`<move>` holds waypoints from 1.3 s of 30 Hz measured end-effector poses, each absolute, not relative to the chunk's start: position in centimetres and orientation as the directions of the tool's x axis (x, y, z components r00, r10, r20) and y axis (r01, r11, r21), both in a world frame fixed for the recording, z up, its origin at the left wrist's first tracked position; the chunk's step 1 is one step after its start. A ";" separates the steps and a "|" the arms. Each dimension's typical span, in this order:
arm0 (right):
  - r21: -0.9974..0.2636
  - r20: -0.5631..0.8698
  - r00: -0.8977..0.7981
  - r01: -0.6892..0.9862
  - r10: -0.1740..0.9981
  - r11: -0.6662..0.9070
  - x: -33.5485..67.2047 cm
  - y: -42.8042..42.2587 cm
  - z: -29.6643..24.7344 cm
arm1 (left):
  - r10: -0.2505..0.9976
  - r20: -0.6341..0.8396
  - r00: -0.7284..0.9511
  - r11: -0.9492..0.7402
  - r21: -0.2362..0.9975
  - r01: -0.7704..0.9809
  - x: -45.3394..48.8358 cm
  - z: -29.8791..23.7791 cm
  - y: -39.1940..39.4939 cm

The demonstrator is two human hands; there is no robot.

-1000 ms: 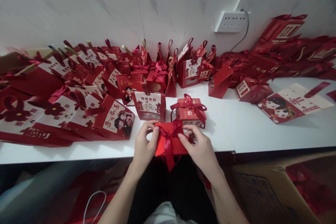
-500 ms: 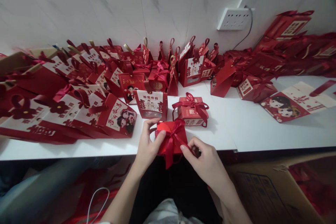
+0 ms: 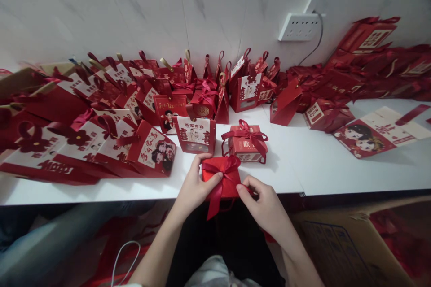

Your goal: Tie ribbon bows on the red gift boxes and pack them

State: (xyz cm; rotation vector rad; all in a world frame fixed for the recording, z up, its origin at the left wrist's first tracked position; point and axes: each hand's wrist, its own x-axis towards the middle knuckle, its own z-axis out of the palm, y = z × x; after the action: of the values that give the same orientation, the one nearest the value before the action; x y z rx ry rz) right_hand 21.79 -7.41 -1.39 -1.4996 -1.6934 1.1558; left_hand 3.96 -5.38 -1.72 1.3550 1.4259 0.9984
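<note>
Red, square-topped card box [image 3: 232, 188], bound with a dark-red satin ribbon [image 3: 214, 199], is supported by two bare hands at the near edge of a white, smooth-topped table [image 3: 286, 166]. The left hand [image 3: 195, 188] clasps the box at its left side, fingers behind the far corner and thumb pressed on the ribbon near the knot. The right hand [image 3: 264, 199], at the box's right side, pinches a short length of ribbon between thumb and forefinger; its remaining fingers are curled. One ribbon tail hangs over the front of the box.

Just beyond the held box stands a second red box with cream lettering [image 3: 239, 145], topped by a red bow. To its left, an upright red-and-white carton with a clear window [image 3: 195, 132] stands near the left hand's fingertips. Farther left, a row of red-and-white cartons with ribbon loops [image 3: 79, 150] leans in overlapping order. At right lies a cream-and-red carton printed with a cartoon couple [image 3: 367, 141]. Below the table, at lower right, an open brown cardboard box [image 3: 336, 237] contains red items, blurred.
</note>
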 end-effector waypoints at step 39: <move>-0.952 -0.003 -0.058 0.306 0.998 0.015 20.9 -3.1 -1.7 | 0.970 0.134 -0.204 -0.036 0.904 0.425 3.7 -1.6 -6.0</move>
State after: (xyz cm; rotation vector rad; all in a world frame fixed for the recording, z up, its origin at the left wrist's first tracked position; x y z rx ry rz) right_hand 20.92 -3.14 -1.74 -1.4026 -1.4838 1.0840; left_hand 3.71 -6.05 -1.63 1.4780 1.6660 1.2137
